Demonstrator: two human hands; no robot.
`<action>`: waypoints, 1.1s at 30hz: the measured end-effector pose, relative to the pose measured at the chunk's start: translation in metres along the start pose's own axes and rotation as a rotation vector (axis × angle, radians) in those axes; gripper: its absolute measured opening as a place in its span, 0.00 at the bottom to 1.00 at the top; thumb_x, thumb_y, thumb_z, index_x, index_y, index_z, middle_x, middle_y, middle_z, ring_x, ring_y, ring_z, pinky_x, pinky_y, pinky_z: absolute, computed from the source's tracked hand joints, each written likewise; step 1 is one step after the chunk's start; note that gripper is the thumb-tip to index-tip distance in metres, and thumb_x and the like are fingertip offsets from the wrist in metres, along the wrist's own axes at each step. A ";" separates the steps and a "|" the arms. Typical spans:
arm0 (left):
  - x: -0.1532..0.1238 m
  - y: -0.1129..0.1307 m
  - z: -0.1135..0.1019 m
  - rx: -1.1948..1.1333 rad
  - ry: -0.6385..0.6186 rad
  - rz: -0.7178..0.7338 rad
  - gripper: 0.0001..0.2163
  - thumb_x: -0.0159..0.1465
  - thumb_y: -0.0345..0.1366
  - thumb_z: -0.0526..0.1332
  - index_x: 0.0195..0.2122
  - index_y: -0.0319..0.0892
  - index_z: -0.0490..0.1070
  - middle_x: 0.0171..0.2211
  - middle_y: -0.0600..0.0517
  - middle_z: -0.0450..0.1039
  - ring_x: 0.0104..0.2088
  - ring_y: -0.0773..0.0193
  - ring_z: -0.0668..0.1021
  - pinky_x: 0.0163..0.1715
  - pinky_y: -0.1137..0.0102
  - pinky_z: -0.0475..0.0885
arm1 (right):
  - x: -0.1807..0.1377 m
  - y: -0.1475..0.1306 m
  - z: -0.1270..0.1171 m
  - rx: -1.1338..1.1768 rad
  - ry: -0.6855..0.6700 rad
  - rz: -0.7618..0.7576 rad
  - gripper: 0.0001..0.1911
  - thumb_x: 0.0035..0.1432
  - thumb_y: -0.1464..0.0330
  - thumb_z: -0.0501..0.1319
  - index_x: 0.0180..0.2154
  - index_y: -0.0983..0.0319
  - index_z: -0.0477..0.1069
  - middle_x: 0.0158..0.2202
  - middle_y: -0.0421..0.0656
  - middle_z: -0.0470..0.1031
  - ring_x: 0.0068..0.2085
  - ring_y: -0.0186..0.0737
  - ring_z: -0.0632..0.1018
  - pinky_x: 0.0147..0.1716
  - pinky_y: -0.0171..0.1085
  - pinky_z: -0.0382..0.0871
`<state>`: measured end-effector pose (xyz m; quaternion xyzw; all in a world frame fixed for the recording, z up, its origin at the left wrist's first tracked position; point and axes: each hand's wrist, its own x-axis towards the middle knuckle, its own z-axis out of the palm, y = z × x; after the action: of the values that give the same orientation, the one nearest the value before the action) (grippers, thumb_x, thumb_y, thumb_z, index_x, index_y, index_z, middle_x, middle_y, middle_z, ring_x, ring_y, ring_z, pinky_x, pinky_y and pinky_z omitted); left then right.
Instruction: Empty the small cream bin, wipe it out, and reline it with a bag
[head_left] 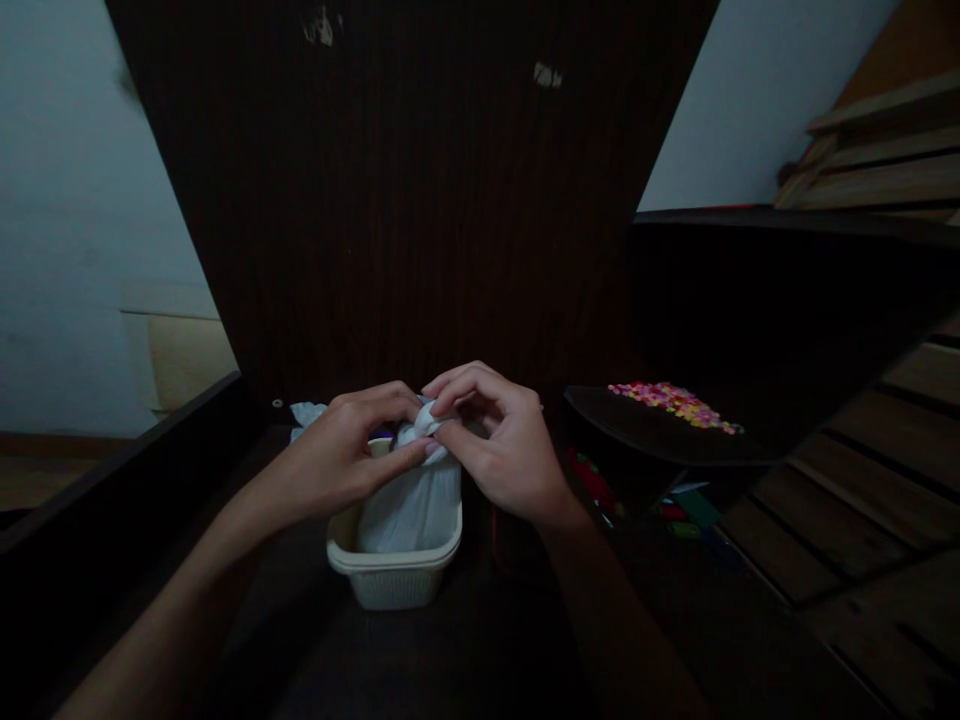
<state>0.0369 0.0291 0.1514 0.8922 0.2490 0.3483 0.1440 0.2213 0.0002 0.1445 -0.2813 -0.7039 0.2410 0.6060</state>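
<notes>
A big dark board (412, 220) stands behind the basket (396, 590). In the basket is a soft white thing (409, 515), maybe a bag. Over the basket, the left hand (341, 445) and the right hand (506, 445) are curled nearly closed, both pinching its twisted top (424, 418). If a hand slips, the twist could come undone. Pulling too hard could rip it or tip the basket. Tiny bright bits (679, 402) lie right of the basket.
</notes>
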 end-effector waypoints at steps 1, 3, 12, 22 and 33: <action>-0.001 0.000 0.000 0.002 -0.005 -0.016 0.08 0.67 0.39 0.62 0.36 0.41 0.77 0.35 0.52 0.75 0.34 0.64 0.77 0.34 0.72 0.70 | 0.000 0.000 0.000 -0.010 0.001 -0.002 0.12 0.49 0.84 0.61 0.29 0.61 0.73 0.38 0.41 0.76 0.41 0.37 0.79 0.40 0.35 0.73; -0.002 0.000 -0.001 0.001 0.000 -0.056 0.08 0.67 0.39 0.62 0.36 0.40 0.77 0.33 0.53 0.76 0.32 0.65 0.77 0.32 0.73 0.69 | 0.000 0.000 0.001 -0.041 0.003 -0.009 0.12 0.49 0.84 0.60 0.30 0.61 0.73 0.38 0.41 0.76 0.41 0.37 0.79 0.39 0.35 0.73; 0.004 0.003 0.008 0.035 0.245 -0.029 0.07 0.64 0.32 0.60 0.34 0.39 0.78 0.29 0.54 0.78 0.28 0.66 0.78 0.29 0.74 0.67 | -0.008 0.007 0.002 -0.183 -0.096 0.099 0.17 0.50 0.81 0.59 0.41 0.58 0.69 0.43 0.40 0.71 0.43 0.37 0.76 0.39 0.36 0.73; 0.002 0.000 0.007 -0.159 0.301 0.066 0.04 0.58 0.26 0.65 0.33 0.41 0.75 0.33 0.52 0.77 0.33 0.64 0.79 0.32 0.71 0.72 | -0.005 0.003 0.002 -0.296 -0.028 0.094 0.18 0.46 0.80 0.60 0.40 0.59 0.69 0.43 0.41 0.70 0.42 0.38 0.75 0.38 0.37 0.71; 0.002 0.006 0.008 -0.271 0.289 0.137 0.10 0.57 0.21 0.63 0.28 0.41 0.65 0.34 0.54 0.67 0.34 0.68 0.73 0.31 0.74 0.68 | -0.004 0.006 0.000 -0.436 -0.054 0.017 0.19 0.47 0.83 0.59 0.40 0.59 0.72 0.45 0.43 0.72 0.47 0.42 0.74 0.47 0.43 0.70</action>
<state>0.0460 0.0249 0.1496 0.8202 0.1567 0.5119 0.2016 0.2222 0.0014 0.1377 -0.4047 -0.7531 0.0957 0.5097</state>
